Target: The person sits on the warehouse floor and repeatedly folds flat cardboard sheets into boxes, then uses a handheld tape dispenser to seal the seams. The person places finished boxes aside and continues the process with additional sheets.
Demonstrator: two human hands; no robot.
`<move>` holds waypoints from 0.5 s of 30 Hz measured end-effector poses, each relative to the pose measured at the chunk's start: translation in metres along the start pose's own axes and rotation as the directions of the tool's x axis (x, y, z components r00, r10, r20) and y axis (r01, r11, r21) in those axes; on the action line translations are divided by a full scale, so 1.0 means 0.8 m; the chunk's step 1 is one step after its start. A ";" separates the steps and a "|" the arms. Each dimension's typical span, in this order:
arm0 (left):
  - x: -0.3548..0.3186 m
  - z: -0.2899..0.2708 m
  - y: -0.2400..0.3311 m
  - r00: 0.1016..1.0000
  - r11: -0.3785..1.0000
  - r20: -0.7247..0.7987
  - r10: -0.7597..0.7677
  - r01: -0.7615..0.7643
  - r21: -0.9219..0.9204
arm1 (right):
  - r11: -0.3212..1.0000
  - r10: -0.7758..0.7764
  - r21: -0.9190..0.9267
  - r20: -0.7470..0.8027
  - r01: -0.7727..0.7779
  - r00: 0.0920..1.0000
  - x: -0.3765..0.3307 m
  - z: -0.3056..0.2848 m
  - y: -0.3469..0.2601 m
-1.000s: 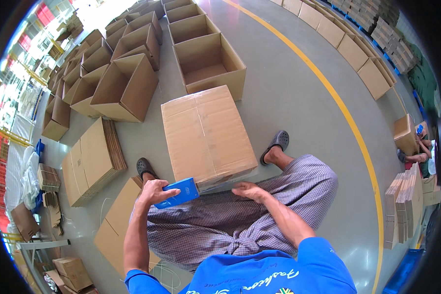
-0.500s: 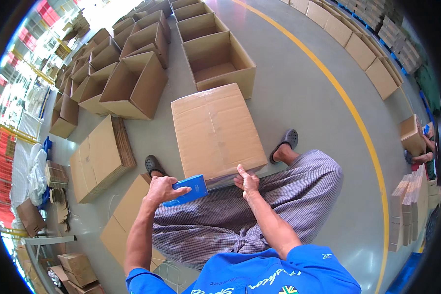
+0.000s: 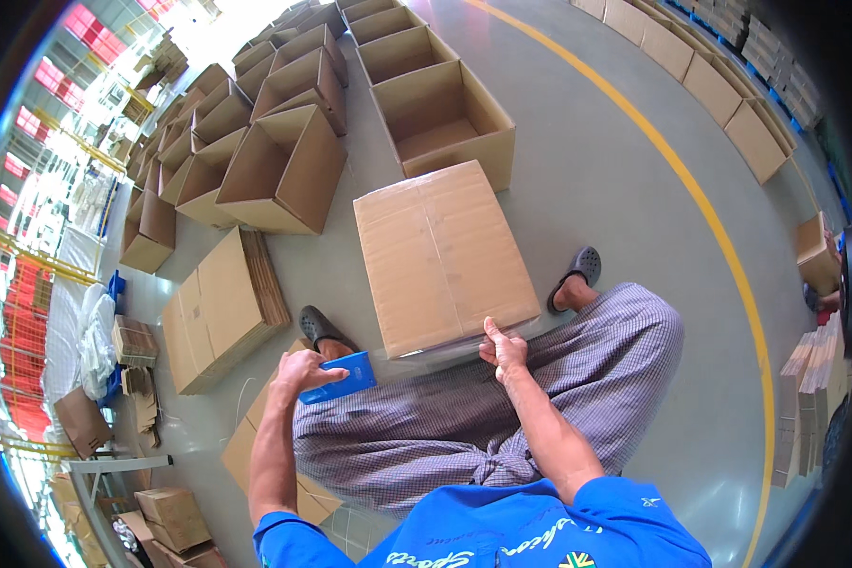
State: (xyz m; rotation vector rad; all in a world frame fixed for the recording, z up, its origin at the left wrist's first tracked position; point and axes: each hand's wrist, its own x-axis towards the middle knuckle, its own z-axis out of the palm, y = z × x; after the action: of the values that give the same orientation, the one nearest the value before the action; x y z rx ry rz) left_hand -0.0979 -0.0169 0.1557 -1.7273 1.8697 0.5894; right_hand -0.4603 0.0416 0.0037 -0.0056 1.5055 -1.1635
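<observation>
A closed cardboard box [image 3: 445, 256] stands on the floor between my feet, with a clear tape strip along its top seam. My left hand [image 3: 301, 371] is closed round a blue tape dispenser [image 3: 339, 379], held apart from the box near its left front corner. A see-through band, apparently tape, shows along the box's near edge toward the dispenser. At that edge's right part, my right hand [image 3: 506, 350] has its thumb up against the box top and its fingers curled in. What lies under those fingers is hidden.
Open empty cartons [image 3: 445, 118] stand in rows ahead and to the left. Flattened cartons [image 3: 222, 308] are stacked left of my foot. A yellow line [image 3: 677, 180] curves across the floor at right. A carton row [image 3: 710, 85] stands beyond, and folded cardboard [image 3: 809, 393] at far right.
My left hand has moved left with the dispenser, away from the box corner. My right hand stays at the box's near edge. The whole view has shifted slightly.
</observation>
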 end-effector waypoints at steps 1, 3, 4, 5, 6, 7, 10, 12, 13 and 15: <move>0.014 0.009 0.004 1.000 1.000 0.020 -0.022 0.022 -0.006 | 1.000 0.010 -0.019 0.017 -0.010 1.000 0.002 -0.001 0.000; 0.032 0.036 -0.008 0.996 0.994 0.053 -0.078 0.082 -0.070 | 1.000 0.008 -0.026 0.039 -0.007 0.999 -0.004 0.005 0.000; 0.033 0.035 -0.009 0.997 0.994 0.049 -0.067 0.071 -0.082 | 1.000 0.008 -0.023 0.039 -0.007 0.999 -0.004 0.004 0.000; 0.033 0.034 -0.011 0.997 0.994 0.045 -0.058 0.062 -0.095 | 1.000 0.008 -0.017 0.030 -0.007 1.000 -0.003 0.001 -0.001; 0.032 0.034 -0.013 0.998 0.993 0.040 -0.049 0.053 -0.109 | 1.000 0.008 -0.012 0.022 -0.008 1.000 -0.002 -0.001 -0.003; 0.028 0.033 -0.021 0.999 0.991 0.034 -0.032 0.036 -0.126 | 1.000 0.013 -0.006 0.021 -0.013 1.000 -0.002 -0.001 -0.002; 0.012 0.030 -0.042 1.000 0.985 0.016 0.010 -0.007 -0.173 | 0.999 -0.009 -0.032 0.039 0.010 0.999 -0.004 -0.005 -0.004; 0.002 0.025 -0.054 1.000 0.980 0.006 0.030 -0.028 -0.196 | 0.999 0.008 -0.037 0.047 -0.007 0.999 -0.003 -0.006 -0.005; -0.001 0.031 -0.074 1.000 0.982 -0.013 0.029 -0.031 -0.185 | 0.999 0.018 -0.045 0.061 -0.016 0.998 -0.005 -0.005 -0.006; -0.007 0.036 -0.105 0.999 0.991 -0.031 0.037 -0.041 -0.130 | 0.999 0.013 -0.038 0.056 -0.010 0.998 -0.007 -0.002 -0.007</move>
State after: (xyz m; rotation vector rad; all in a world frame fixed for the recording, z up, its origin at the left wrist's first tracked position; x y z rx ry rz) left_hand -0.0119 -0.0018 0.1398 -1.7935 1.9269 0.7211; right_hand -0.4633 0.0431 0.0115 -0.0552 1.4755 -1.1166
